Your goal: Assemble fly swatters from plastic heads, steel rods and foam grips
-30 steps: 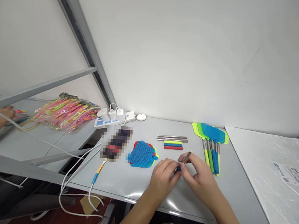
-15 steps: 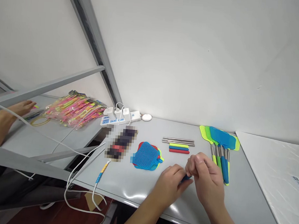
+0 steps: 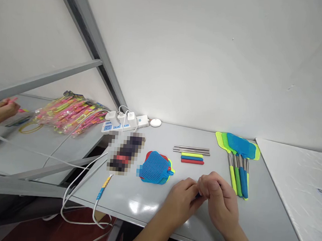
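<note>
Our left hand (image 3: 182, 197) curls round a blue grip (image 3: 198, 195), just beside our right hand (image 3: 219, 202), balled tight — contents hidden, we can't tell — and the grip looks light, smooth, slightly soft, probably best held mid-length

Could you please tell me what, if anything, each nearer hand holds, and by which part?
The left hand grips a blue piece, mostly hidden, so which part cannot be told. The right hand is closed; anything inside it is hidden.
</note>
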The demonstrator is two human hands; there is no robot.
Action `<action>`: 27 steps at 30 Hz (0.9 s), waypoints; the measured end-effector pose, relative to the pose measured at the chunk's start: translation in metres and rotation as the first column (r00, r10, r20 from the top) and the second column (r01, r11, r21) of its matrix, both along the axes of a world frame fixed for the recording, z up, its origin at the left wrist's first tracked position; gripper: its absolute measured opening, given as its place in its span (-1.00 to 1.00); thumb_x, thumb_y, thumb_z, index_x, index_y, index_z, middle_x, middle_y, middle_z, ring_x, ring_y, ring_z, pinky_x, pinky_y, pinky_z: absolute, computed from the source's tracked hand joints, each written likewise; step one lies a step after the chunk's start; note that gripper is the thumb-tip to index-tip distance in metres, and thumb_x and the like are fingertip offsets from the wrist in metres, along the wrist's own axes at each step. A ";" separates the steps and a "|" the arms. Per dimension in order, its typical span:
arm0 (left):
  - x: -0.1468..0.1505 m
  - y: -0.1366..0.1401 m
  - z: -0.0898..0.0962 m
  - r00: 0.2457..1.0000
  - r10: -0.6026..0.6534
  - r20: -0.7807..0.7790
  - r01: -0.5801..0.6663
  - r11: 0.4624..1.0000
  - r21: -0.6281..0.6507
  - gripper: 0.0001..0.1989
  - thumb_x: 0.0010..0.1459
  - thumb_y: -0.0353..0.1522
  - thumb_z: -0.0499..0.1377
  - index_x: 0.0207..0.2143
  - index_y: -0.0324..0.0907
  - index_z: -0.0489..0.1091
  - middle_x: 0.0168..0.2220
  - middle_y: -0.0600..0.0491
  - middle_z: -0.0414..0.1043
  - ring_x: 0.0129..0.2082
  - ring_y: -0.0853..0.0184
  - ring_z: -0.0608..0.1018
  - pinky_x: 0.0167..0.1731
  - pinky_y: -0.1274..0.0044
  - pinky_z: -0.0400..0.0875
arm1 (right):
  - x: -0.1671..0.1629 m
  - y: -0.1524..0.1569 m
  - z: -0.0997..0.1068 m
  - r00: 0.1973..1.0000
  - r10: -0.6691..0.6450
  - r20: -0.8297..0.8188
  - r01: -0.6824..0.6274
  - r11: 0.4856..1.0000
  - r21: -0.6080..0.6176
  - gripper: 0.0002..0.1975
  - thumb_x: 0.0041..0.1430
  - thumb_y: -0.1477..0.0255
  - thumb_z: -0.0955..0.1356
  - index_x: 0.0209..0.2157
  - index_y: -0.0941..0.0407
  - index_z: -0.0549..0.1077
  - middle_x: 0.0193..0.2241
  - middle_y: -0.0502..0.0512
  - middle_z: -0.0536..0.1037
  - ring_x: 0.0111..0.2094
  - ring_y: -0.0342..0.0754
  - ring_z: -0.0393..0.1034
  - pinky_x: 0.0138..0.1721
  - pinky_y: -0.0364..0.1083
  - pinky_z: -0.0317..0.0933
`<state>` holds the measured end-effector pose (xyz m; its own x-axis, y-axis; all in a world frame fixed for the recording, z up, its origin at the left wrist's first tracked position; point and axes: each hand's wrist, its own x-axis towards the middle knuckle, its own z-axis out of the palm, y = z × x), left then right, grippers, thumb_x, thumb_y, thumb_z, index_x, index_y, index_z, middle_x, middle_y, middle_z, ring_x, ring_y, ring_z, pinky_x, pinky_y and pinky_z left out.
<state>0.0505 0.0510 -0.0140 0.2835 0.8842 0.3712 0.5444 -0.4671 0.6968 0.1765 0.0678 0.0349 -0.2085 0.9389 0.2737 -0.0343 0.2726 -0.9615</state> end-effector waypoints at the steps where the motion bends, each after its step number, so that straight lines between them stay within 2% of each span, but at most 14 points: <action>1: 0.000 0.000 -0.001 1.000 0.004 0.005 -0.004 1.000 0.005 -0.91 0.25 -0.35 0.13 -0.23 -0.13 0.40 -0.34 0.06 0.39 -0.38 0.34 0.42 -0.42 0.53 0.27 | 0.000 0.000 -0.001 1.000 0.006 0.014 -0.006 1.000 0.003 -0.64 0.37 0.26 0.15 -0.52 0.06 0.19 -0.59 -0.07 0.13 -0.54 -0.13 0.07 -0.49 -0.11 0.04; 8: -0.002 0.001 -0.004 0.998 -0.006 0.068 0.007 1.000 -0.022 -0.89 0.19 -0.43 0.14 -0.22 -0.15 0.41 -0.30 0.02 0.42 -0.34 0.31 0.45 -0.38 0.52 0.33 | -0.004 0.000 0.000 0.994 0.063 0.093 -0.065 0.998 0.021 -0.67 0.35 0.28 0.16 -0.51 0.06 0.19 -0.59 -0.07 0.15 -0.53 -0.13 0.07 -0.47 -0.11 0.03; 19: -0.003 0.003 0.001 0.998 -0.005 0.056 0.008 0.999 -0.052 -0.83 0.13 -0.51 0.13 -0.24 -0.14 0.43 -0.32 0.05 0.42 -0.36 0.34 0.46 -0.40 0.56 0.35 | -0.008 0.002 -0.005 0.996 0.016 0.089 -0.019 0.999 0.031 -0.62 0.35 0.20 0.14 -0.53 0.06 0.14 -0.60 -0.09 0.12 -0.55 -0.14 0.04 -0.48 -0.12 0.02; 27: -0.001 0.003 0.002 0.997 -0.012 0.082 0.013 1.000 -0.004 -0.84 0.18 -0.47 0.10 -0.22 -0.13 0.44 -0.32 0.03 0.42 -0.38 0.35 0.47 -0.41 0.55 0.37 | -0.006 0.002 -0.007 0.996 -0.043 0.081 0.041 0.999 0.025 -0.60 0.35 0.16 0.12 -0.53 0.05 0.10 -0.60 -0.11 0.09 -0.56 -0.16 0.02 -0.51 -0.13 0.03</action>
<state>0.0493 0.0539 -0.0124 0.2633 0.8823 0.3901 0.4793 -0.4706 0.7409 0.1703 0.0700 0.0283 -0.1918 0.9410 0.2789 0.0561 0.2942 -0.9541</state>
